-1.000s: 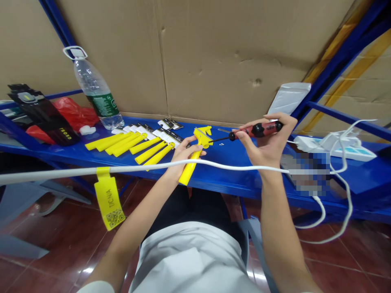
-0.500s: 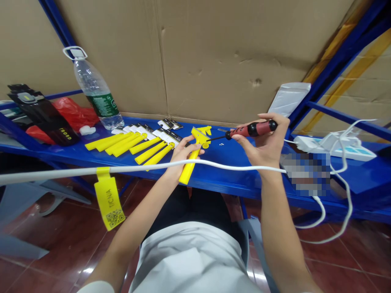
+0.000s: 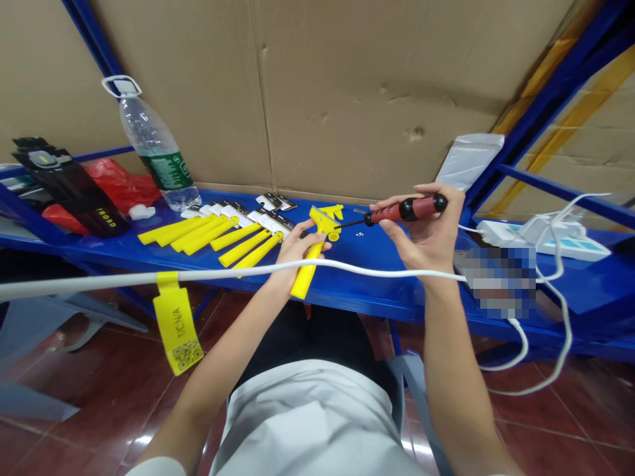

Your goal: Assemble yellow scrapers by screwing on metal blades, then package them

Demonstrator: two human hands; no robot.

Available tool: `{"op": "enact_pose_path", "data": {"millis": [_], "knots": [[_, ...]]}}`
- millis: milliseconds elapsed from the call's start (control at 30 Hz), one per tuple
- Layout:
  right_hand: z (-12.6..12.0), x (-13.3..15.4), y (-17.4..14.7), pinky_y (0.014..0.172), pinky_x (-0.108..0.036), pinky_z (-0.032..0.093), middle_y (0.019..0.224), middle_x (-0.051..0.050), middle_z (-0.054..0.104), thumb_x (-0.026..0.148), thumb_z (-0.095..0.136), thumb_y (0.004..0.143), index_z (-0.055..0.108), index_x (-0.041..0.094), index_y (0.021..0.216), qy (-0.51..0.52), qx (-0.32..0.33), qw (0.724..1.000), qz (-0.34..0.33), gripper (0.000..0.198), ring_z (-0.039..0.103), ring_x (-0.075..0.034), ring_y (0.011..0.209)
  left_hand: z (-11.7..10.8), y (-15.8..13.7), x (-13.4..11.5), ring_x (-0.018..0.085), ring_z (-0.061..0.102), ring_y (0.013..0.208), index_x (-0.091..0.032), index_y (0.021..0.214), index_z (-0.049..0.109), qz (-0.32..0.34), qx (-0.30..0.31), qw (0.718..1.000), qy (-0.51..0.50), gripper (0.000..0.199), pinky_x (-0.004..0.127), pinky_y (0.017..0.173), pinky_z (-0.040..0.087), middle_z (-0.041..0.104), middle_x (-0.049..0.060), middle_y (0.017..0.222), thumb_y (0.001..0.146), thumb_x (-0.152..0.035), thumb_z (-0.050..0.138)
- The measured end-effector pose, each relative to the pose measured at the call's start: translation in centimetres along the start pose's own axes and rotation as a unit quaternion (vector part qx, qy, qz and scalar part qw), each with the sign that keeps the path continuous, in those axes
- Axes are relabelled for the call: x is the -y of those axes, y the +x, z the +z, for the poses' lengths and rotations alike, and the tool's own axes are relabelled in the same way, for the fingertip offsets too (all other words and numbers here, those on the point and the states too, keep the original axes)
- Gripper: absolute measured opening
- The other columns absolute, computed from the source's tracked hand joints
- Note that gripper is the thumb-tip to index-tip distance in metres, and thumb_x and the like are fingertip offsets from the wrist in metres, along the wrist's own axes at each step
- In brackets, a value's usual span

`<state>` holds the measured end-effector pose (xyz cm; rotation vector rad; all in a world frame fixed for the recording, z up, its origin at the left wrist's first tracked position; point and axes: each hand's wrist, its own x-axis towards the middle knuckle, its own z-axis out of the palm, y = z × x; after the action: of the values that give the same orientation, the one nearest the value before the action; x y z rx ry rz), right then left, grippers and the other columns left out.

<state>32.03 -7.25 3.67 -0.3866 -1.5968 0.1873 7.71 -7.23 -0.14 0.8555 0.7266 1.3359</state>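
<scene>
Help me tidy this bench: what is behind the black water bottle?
Crumpled red plastic shows on both sides behind the black water bottle. Whatever lies directly behind the bottle's body is covered and cannot be seen.

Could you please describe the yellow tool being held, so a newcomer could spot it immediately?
Find the long blue shelf against the cardboard wall. At its front edge, the left hand grips the yellow tool, a red-and-black screwdriver pointing at its head. Unlike the yellow handles lying leftward, it is held.
</scene>
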Motion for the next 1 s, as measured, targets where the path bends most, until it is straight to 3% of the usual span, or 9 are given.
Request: {"op": "enact_pose_path", "data": {"millis": [200,333,467,600,733,1000], "knots": [[-0.3,-1.2,0.0,0.097,-0.055,0.075,0.107,0.000,0.078,0.037,0.106,0.079,0.053,0.038,0.155,-0.012,-0.023,0.999,-0.037,0.093,0.086,-0.029,0.096,0.1,-0.2,0.1,0.021,0.083,0.082,-0.021,0.133,0.069,0.001,-0.001,1.000,0.000,0.067,0.021,0.056,0.053,0.081,0.003,0.089,0.072,-0.020,0.095],[-0.5,-1.3,0.0,0.096,-0.058,0.074,0.109,0.001,0.077,0.042,0.107,0.076,0.058,0.040,0.144,-0.044,-0.024,0.998,-0.036,0.084,0.087,-0.029,0.094,0.3,-0.4,0.0,0.021,0.082,0.082,-0.021,0.132,0.069,0.002,-0.005,1.000,-0.002,0.065,0.021,0.056,0.053,0.081,0.003,0.089,0.072,-0.020,0.095],[-0.4,-0.8,0.0,0.095,-0.054,0.074,0.108,0.002,0.078,0.049,0.103,0.082,0.053,0.040,0.140,-0.052,-0.019,0.998,-0.014,0.077,0.086,-0.028,0.094,0.4,-0.4,-0.1,0.021,0.082,0.081,-0.020,0.131,0.069,0.001,-0.014,1.000,-0.003,0.064,0.021,0.055,0.053,0.080,0.003,0.089,0.072,-0.018,0.094],[-0.1,0.5,0.1,0.102,-0.056,0.072,0.116,-0.001,0.081,0.040,0.098,0.087,0.051,0.037,0.138,-0.023,-0.001,1.000,0.022,0.069,0.085,-0.028,0.105,0.3,-0.3,-0.1,0.021,0.083,0.081,-0.020,0.132,0.069,0.002,-0.015,1.000,0.000,0.064,0.022,0.056,0.054,0.081,0.003,0.090,0.073,-0.017,0.094],[-0.2,1.1,-0.1,0.107,-0.061,0.071,0.124,-0.003,0.082,0.035,0.099,0.086,0.049,0.037,0.141,0.014,0.023,0.998,0.061,0.073,0.084,-0.030,0.118,-0.1,0.0,0.1,0.021,0.083,0.083,-0.020,0.135,0.068,0.004,-0.009,1.000,-0.001,0.067,0.022,0.056,0.055,0.082,0.005,0.094,0.073,-0.019,0.095],[-0.3,0.1,-0.4,0.104,-0.060,0.073,0.113,-0.001,0.082,0.040,0.100,0.087,0.048,0.038,0.141,0.004,0.022,0.998,0.058,0.075,0.087,-0.032,0.113,-0.1,0.1,0.0,0.021,0.083,0.082,-0.020,0.135,0.068,0.005,-0.010,1.000,-0.003,0.066,0.021,0.056,0.055,0.083,0.005,0.095,0.074,-0.019,0.095]]}}
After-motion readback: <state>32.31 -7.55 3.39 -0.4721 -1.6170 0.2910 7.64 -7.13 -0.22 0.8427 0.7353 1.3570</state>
